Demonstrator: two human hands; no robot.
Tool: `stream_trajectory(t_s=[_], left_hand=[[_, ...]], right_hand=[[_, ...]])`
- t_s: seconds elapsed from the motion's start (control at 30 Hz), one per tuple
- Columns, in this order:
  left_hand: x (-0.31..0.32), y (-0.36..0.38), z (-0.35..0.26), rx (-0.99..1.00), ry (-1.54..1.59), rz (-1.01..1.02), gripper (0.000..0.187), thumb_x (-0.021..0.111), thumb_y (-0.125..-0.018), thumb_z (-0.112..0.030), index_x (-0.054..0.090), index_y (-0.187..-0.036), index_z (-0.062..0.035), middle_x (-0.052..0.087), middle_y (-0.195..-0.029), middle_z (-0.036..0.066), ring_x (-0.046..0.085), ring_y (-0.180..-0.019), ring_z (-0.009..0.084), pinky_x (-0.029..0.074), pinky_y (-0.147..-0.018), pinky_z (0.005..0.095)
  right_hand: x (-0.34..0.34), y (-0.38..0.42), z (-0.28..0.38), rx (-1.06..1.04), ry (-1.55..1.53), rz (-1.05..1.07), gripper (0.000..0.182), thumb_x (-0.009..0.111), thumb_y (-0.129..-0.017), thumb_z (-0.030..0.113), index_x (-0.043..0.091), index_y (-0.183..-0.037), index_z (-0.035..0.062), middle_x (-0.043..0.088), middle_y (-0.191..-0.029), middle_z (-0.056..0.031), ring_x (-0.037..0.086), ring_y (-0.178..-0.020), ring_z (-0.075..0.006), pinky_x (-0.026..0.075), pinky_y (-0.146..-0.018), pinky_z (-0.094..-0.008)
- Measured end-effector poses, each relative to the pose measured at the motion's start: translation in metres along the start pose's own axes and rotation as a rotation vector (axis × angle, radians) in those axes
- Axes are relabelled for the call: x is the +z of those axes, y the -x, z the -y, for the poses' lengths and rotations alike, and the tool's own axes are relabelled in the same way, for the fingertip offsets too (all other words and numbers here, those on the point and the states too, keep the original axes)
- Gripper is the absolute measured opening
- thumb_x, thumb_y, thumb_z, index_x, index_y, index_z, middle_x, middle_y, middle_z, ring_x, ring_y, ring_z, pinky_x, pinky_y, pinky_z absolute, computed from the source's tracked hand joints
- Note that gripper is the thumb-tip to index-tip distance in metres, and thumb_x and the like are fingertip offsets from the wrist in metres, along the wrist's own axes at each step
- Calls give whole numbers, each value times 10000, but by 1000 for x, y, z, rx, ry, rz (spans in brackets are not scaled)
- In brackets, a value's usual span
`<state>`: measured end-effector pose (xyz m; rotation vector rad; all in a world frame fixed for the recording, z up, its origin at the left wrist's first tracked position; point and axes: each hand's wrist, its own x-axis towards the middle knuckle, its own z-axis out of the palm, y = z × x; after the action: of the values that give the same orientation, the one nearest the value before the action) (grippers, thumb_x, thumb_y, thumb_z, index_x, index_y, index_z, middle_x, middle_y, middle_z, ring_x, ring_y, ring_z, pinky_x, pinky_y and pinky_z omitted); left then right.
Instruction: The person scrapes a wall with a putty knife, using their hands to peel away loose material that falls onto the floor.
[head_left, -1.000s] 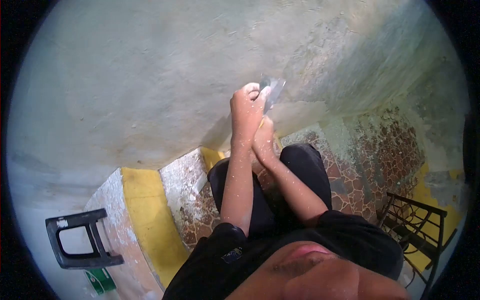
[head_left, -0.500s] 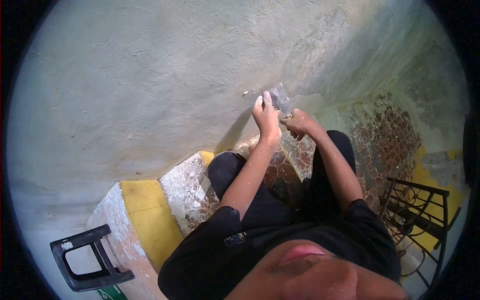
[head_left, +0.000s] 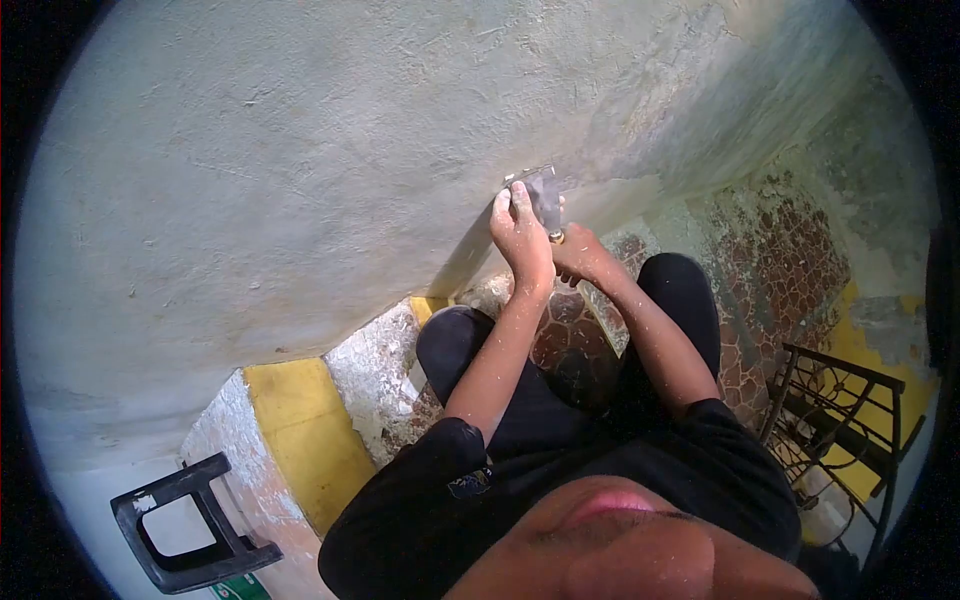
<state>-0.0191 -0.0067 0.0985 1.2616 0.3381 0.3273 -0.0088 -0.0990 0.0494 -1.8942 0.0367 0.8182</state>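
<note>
A flat grey scraper blade (head_left: 545, 195) is against the lower part of the rough grey wall (head_left: 330, 150). My left hand (head_left: 522, 240) is closed at the blade's left side, thumb and fingertips dusted with white. Just below and right of it, my right hand (head_left: 582, 252) is wrapped round the scraper's handle, of which only a small end by the blade shows. White specks cover both hands and forearms.
Yellow-painted ledge (head_left: 305, 425) with peeling white sides at lower left. Black plastic frame (head_left: 190, 520) beside it. Brown patterned floor tiles (head_left: 765, 260) with debris lie right of my knees. A dark metal rack (head_left: 835, 420) stands at lower right.
Both hands and the scraper have shifted slightly left, and the hands are closer together. The blade has turned more edge-on to the wall. The whole view has tilted a little.
</note>
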Motion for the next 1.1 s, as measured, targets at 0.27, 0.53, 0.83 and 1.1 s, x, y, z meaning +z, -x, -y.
stream_trajectory(t_s=[0.27, 0.53, 0.83, 1.1], left_hand=[[-15, -2, -10, 126, -225, 22, 353, 528, -1116, -216, 643, -958, 77, 737, -852, 102, 707, -746, 140, 536, -647, 299], [-19, -12, -8, 230, -336, -1, 315, 601, -1081, -179, 678, -970, 106, 747, -796, 119, 666, -741, 105, 525, -660, 325], [5, -7, -40, 369, -618, 67, 266, 654, -1044, -180, 668, -920, 54, 716, -740, 176, 674, -673, 122, 518, -607, 340], [-21, -6, -52, 143, -1046, 199, 244, 588, -1015, -134, 624, -944, 96, 660, -873, 356, 659, -918, 533, 521, -742, 543]], right_hand=[[27, -20, -26, -272, -9, -316, 451, 730, -877, 376, 668, -796, -63, 659, -643, -110, 638, -563, -177, 505, -563, -389], [49, -12, -12, -227, -241, -201, 433, 719, -889, 356, 704, -954, -72, 739, -794, -226, 748, -816, -310, 548, -731, -480], [83, -58, -35, -483, -202, -376, 483, 726, -913, 376, 670, -897, -103, 713, -763, -163, 696, -745, -213, 531, -660, -418], [70, -68, -53, -536, -83, -385, 479, 733, -923, 371, 660, -878, -100, 706, -764, -129, 670, -740, -175, 525, -653, -388]])
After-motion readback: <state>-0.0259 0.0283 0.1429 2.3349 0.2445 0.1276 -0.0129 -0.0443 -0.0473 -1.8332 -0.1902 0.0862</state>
